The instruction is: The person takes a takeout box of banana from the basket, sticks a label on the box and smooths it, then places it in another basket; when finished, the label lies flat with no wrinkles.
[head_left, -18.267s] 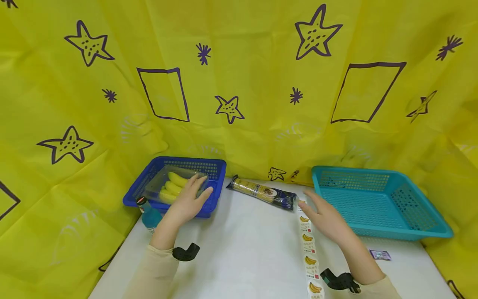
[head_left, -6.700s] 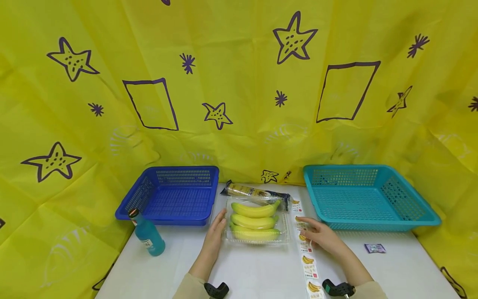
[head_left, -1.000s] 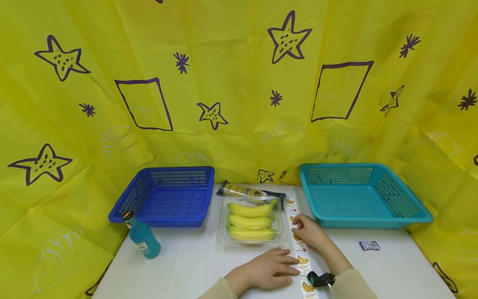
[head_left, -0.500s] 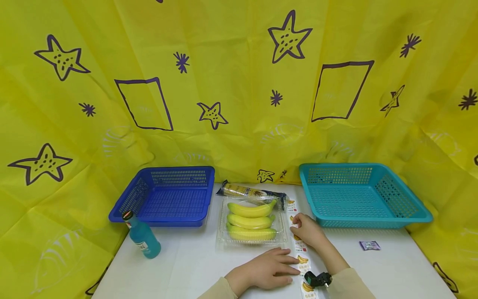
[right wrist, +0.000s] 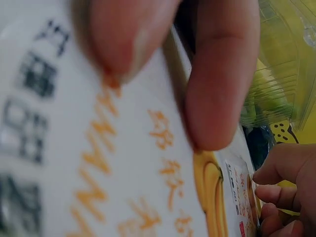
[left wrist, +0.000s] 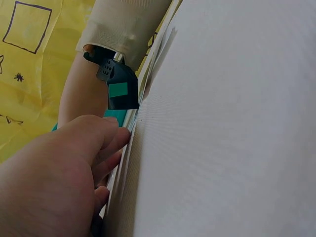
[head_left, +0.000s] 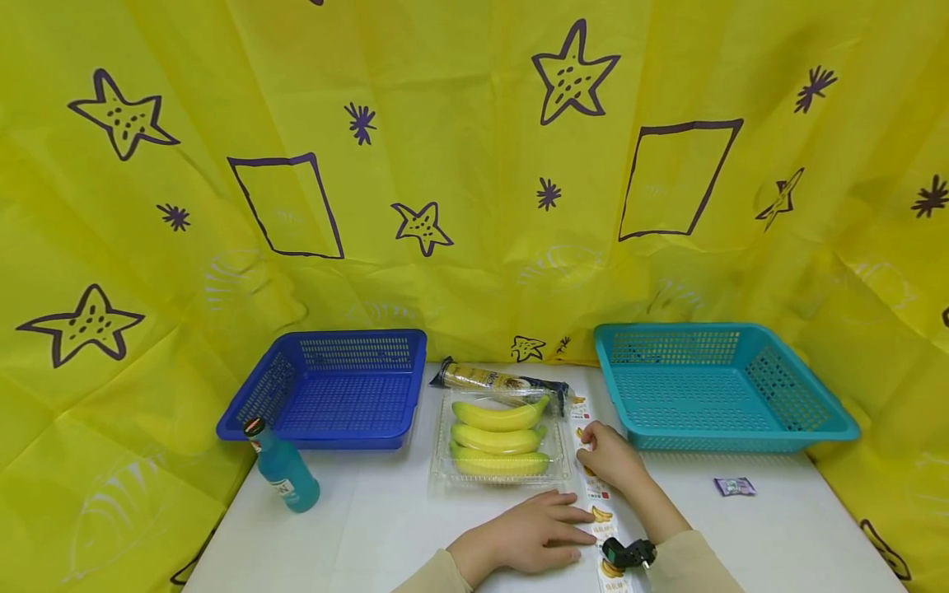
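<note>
A strip of banana stickers runs front to back on the white table. My left hand lies palm down with its fingertips on the strip's nearer part. Farther along, my right hand has its fingers bent over one sticker. In the right wrist view the thumb and a finger touch that sticker's face with a gap between them; whether they pinch its edge is unclear. Left of the strip sits a clear plastic box of bananas. The left wrist view shows my left hand low at the table.
Behind the box lies a pack of noodles. A blue basket stands at the back left, with a teal bottle before it. To the right are a turquoise basket and a small purple packet. A yellow curtain backs the table.
Over the longer span, the banana box came out of the blue basket to mid-table, and my left hand moved onto the strip. In the last second my right wrist shifted slightly left.
</note>
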### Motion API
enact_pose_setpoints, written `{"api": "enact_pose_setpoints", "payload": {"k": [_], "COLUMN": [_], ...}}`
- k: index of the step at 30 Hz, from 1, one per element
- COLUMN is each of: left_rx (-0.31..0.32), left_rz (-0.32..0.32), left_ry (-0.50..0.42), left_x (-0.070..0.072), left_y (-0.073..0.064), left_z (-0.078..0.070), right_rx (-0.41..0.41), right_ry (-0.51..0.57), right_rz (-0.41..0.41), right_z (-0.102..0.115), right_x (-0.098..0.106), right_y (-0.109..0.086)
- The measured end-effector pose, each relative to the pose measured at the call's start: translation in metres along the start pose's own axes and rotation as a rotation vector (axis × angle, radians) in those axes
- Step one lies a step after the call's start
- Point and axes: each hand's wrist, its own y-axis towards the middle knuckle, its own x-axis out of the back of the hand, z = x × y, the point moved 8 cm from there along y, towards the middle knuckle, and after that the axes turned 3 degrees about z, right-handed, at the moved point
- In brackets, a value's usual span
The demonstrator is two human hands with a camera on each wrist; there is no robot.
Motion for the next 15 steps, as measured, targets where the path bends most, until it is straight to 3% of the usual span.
{"api": "enact_pose_setpoints", "payload": {"k": [15], "left_rx": [-0.005], "left_rz": [0.014], "left_ry": [-0.051], "left_x": [-0.0010], "left_y": [0.0000], "left_z": [0.0019], "right_rx": [0.030], "right_ry": [0.094], "right_rz": [0.033], "right_z": [-0.0038], "right_x": [-0.0008], "right_y": [-0.0004]}}
